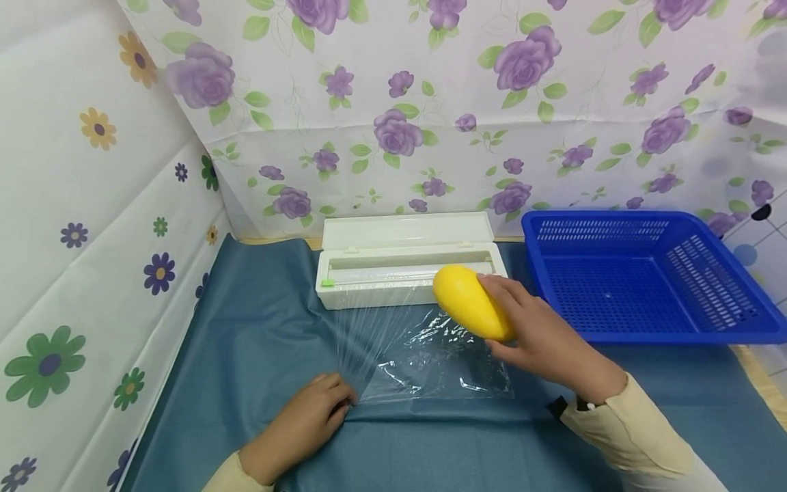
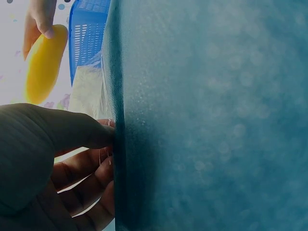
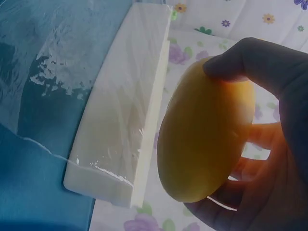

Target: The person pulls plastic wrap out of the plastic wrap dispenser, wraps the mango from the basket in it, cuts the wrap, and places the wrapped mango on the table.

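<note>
A yellow mango [image 1: 470,301] is held up in my right hand [image 1: 544,338], over the cling film. In the right wrist view the thumb lies on one side of the mango [image 3: 204,139] and the fingers wrap the other. Clear cling film [image 1: 424,362] stretches from a white dispenser box [image 1: 381,295] across the dark teal cloth. My left hand [image 1: 307,417] pinches the film's near left corner, low over the cloth; the left wrist view shows thumb and forefinger meeting there. The dispenser's lid [image 1: 408,231] stands raised, with a small green piece [image 1: 328,282] at its left front.
A blue perforated basket [image 1: 615,294] sits at the back right, beside the dispenser. The teal cloth [image 1: 467,451] covers the table and has some wrinkles. Flowered sheets [image 1: 344,150] hang behind and on the left.
</note>
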`<state>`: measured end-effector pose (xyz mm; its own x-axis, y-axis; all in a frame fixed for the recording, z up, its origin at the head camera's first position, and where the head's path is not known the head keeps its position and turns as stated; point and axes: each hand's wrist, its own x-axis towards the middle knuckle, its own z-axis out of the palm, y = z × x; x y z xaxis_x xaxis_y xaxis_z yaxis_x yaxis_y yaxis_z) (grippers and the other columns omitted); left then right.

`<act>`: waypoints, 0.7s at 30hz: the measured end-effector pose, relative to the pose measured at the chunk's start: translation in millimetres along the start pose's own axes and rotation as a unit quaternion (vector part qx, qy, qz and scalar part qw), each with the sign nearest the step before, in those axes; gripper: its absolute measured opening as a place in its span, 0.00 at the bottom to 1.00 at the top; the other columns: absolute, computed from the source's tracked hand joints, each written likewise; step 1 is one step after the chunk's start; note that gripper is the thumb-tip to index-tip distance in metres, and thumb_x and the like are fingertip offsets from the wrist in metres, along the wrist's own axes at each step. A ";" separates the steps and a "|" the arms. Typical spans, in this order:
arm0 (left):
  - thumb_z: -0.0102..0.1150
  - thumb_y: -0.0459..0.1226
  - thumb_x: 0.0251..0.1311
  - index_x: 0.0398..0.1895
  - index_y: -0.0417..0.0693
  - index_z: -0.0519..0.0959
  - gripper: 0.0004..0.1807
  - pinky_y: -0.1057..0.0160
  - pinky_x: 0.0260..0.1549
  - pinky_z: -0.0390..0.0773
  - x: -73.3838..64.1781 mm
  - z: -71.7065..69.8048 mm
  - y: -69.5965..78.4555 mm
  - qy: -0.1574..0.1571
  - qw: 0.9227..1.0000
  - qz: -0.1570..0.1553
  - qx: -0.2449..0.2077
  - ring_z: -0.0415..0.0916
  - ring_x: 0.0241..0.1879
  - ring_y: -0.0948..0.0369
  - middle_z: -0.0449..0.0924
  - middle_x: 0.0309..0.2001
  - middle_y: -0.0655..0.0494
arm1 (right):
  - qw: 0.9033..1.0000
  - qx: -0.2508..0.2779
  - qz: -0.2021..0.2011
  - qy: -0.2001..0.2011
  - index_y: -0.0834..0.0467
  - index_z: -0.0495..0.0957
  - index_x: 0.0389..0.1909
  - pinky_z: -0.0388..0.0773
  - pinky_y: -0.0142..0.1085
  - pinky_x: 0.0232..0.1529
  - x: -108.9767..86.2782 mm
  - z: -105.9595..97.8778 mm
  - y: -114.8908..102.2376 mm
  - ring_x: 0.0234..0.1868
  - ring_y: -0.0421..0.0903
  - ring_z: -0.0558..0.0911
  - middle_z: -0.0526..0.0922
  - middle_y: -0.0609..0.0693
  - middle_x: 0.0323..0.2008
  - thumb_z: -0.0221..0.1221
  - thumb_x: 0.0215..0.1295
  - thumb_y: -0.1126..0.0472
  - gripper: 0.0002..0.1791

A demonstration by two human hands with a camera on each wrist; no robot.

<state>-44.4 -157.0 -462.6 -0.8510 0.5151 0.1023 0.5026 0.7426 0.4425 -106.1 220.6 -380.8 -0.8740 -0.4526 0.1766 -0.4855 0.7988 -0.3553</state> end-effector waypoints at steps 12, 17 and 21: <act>0.65 0.32 0.63 0.33 0.55 0.83 0.06 0.66 0.36 0.77 0.5 -0.8 -0.6 -0.007 1.000 0.000 0.010 0.72 0.35 0.69 0.76 0.32 0.68 | 0.996 0.012 -0.086 -0.012 0.44 0.54 0.80 0.77 0.52 0.55 8.7 15.4 -6.9 0.57 0.52 0.76 0.66 0.54 0.68 0.74 0.56 0.57 0.54; 0.64 0.33 0.64 0.34 0.55 0.83 0.06 0.66 0.37 0.77 0.8 0.0 -0.6 -0.010 1.000 -0.003 0.011 0.72 0.35 0.70 0.76 0.33 0.69 | 0.995 0.016 -0.095 -0.021 0.43 0.54 0.80 0.81 0.47 0.55 14.8 21.2 -11.7 0.57 0.51 0.76 0.68 0.56 0.65 0.75 0.55 0.60 0.55; 0.64 0.33 0.64 0.34 0.56 0.83 0.06 0.66 0.36 0.77 0.7 -0.1 -0.3 -0.011 1.000 -0.004 0.012 0.71 0.35 0.70 0.76 0.32 0.69 | 0.994 0.014 -0.110 -0.022 0.44 0.55 0.80 0.81 0.46 0.54 19.6 27.1 -17.1 0.55 0.50 0.76 0.69 0.56 0.63 0.75 0.54 0.62 0.55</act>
<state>-45.2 -156.8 -462.6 -0.8516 0.5183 0.0782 0.4994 0.7570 0.4214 -114.4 187.3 -396.2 -0.7443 -0.6332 0.2126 -0.6640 0.6674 -0.3371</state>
